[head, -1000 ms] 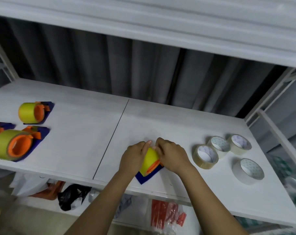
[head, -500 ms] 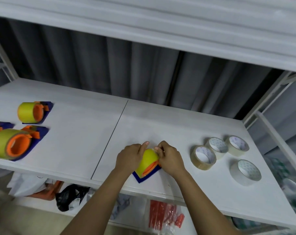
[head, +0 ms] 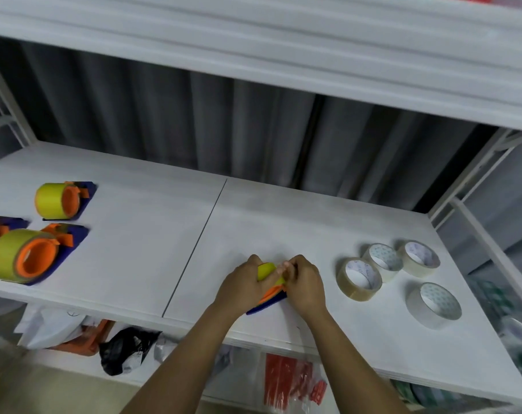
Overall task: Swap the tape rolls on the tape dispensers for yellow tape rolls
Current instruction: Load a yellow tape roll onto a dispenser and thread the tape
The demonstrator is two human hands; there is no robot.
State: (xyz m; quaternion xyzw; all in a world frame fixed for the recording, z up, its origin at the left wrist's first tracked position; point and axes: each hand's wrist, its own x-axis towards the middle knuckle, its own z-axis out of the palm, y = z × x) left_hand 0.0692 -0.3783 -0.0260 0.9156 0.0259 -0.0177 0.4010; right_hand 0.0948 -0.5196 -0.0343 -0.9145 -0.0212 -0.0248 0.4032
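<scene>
From the head view, both hands meet near the front edge of the white desk [head: 283, 222]. The left hand [head: 242, 286] curls round the yellow tape roll [head: 265, 270], which sits on a blue and orange dispenser [head: 268, 300] lying on the desk between the wrists. The right hand [head: 304, 285] is curled against the roll's other side, fingertips pinching at its top edge; whether it has the tape end is hidden.

To the left lie two dispensers already carrying yellow rolls, the far one [head: 64, 201] and the near one [head: 27, 258], with part of another [head: 0, 228] at the frame edge. Four clear rolls [head: 358, 279] lie to the right.

The step looks like seating the roll and threading its end. Best to steady the dispenser with the left hand, press the roll fully onto the orange hub, then draw the end straight toward the cutter.
</scene>
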